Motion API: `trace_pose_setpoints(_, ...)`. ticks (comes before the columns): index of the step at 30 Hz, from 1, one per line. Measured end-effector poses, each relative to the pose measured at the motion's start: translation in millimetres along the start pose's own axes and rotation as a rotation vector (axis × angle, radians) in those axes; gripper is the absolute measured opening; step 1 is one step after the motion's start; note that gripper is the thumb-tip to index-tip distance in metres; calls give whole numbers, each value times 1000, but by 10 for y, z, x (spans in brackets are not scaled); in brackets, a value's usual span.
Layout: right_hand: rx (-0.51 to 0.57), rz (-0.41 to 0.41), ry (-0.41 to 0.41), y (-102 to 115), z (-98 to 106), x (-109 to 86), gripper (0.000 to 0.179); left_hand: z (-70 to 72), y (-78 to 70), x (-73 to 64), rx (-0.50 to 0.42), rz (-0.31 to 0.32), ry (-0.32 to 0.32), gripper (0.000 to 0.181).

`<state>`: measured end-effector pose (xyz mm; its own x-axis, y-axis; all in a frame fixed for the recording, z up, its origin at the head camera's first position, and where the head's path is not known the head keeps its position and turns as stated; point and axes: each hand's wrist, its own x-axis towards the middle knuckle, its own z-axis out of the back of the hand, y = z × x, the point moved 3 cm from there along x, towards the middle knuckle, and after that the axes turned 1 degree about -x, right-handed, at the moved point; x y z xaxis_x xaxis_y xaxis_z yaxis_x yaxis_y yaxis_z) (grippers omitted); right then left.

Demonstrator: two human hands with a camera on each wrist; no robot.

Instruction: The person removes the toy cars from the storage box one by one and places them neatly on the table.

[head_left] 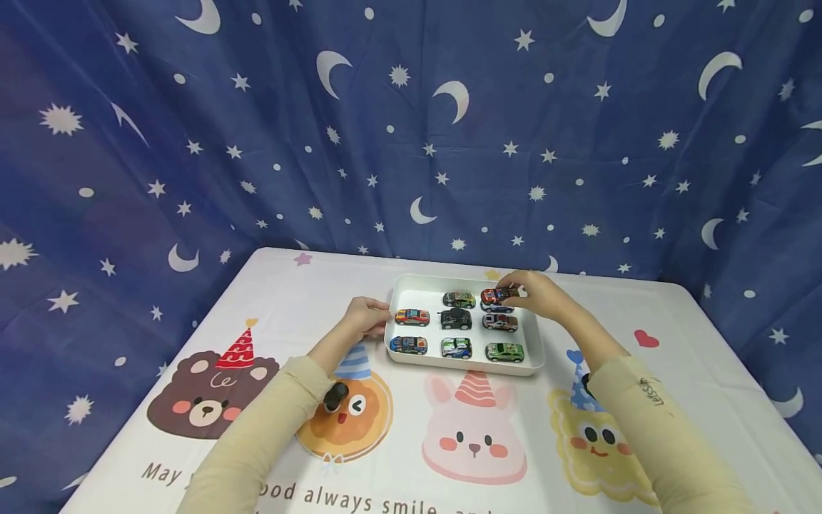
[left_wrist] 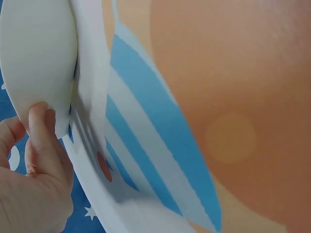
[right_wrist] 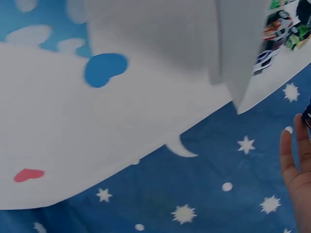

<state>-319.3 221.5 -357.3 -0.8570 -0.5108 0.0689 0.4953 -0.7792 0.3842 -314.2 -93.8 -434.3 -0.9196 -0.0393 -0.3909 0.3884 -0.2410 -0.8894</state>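
Note:
A white tray (head_left: 420, 291) holding several small toy cars lies on the table. My left hand (head_left: 366, 317) grips its left edge, thumb and fingers on either side of the wall in the left wrist view. At the tray's back right corner, my right hand (head_left: 538, 293) holds a red and black toy car (head_left: 497, 295) between its fingers. Directly below that car a blue toy car (head_left: 497, 309) shows in part. A silver and red toy car (head_left: 500, 323) is just in front, and a yellow-green one (head_left: 459, 299) is to the left.
Elsewhere in the tray are a black toy car (head_left: 456, 319), a green one (head_left: 504, 352), a white and green one (head_left: 457, 348), a blue one (head_left: 409, 345) and a red and yellow one (head_left: 412, 317). A starry blue curtain (head_left: 385, 143) hangs behind the table (head_left: 334, 278).

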Motion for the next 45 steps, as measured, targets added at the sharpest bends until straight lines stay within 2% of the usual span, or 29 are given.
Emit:
trace_pose_setpoints(9, -33, -30, -48, -347, 95, -189, 30, -29, -65, -16, 17, -20, -6, 32)
trace_pose_setpoints(17, -15, -72, -67, -598, 53, -310, 30, 5, 10, -3, 29, -8, -4, 33)
trace_pose_setpoints(23, -16, -113, -84, -749, 55, -395, 30, -14, 51, -26, 17, -36, -23, 31)
trace_pose_setpoints(31, 4, -151, -122, -968, 36, -423, 30, -16, 35, -18, 63, -61, -47, 28)
trace_pose_setpoints(37, -21, -176, -49, -1101, -79, -346, 29, -16, 35, 11, 74, -40, -56, 26)
trace_pose_setpoints(40, -21, -200, -19, -1143, -143, -310, 29, -14, 59, 87, 81, -34, -50, 26)
trace_pose_setpoints(45, -31, -242, 6, -1158, -202, -291, 29, -9, 241, 409, 68, -56, -16, 25)
